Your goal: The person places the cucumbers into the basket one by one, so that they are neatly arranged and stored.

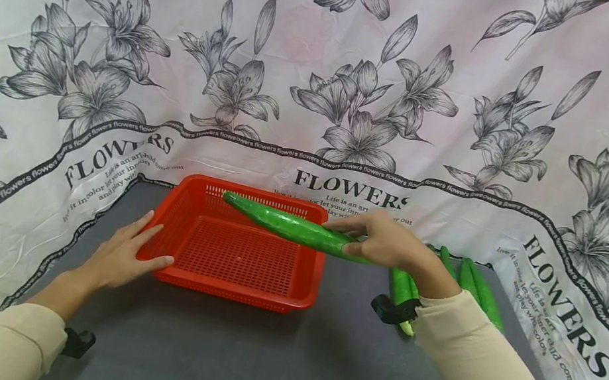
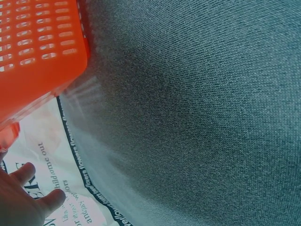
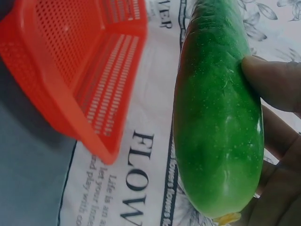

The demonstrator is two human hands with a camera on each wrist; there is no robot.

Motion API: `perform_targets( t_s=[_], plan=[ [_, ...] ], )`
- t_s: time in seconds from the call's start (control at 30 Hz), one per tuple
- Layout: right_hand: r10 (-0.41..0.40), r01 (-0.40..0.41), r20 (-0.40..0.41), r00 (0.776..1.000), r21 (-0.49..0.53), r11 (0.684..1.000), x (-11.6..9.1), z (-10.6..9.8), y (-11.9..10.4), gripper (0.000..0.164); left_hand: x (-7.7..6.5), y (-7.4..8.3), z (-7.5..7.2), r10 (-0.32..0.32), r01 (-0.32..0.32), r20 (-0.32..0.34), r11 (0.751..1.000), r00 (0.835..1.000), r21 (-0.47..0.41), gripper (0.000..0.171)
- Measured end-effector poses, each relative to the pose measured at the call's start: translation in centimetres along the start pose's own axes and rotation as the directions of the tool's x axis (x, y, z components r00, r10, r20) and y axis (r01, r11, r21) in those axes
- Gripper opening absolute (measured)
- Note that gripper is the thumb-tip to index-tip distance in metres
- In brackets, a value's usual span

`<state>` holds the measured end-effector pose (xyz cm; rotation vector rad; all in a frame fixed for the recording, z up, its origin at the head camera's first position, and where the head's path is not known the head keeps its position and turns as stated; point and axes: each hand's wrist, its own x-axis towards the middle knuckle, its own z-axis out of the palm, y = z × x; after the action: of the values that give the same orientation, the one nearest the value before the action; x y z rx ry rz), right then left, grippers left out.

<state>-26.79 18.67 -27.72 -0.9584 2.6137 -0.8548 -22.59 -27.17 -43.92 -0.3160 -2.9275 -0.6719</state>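
Note:
My right hand (image 1: 381,240) grips a long green cucumber (image 1: 292,227) near one end. The cucumber is held above the red basket (image 1: 160,273), its far tip over the back left part. In the right wrist view, the thumb (image 3: 273,82) presses one side of the cucumber (image 3: 218,122), and a yellowish tip shows at its near end. My left hand (image 1: 121,253) is spread at the basket's left side, fingers on or beside the rim, thumb at the front left corner. The left wrist view shows only part of that hand (image 2: 21,197) below the basket's side.
Several more green cucumbers (image 1: 484,291) lie on the grey table at the right, partly hidden behind my right forearm. A white flower-printed cloth (image 1: 259,169) hangs behind and along both sides. Grey tabletop (image 1: 228,359) stretches in front of the basket.

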Motion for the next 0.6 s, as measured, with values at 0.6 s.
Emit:
perform_targets(
  t_s=[0.6],
  plan=[
    [0.033, -0.048, 0.098, 0.995, 0.150, 0.987, 6.2, 3.3, 0.5, 0.048, 0.2, -0.2, 0.1, -0.003, 0.003, 0.004, 1.000, 1.000, 0.002, 0.084]
  ],
)
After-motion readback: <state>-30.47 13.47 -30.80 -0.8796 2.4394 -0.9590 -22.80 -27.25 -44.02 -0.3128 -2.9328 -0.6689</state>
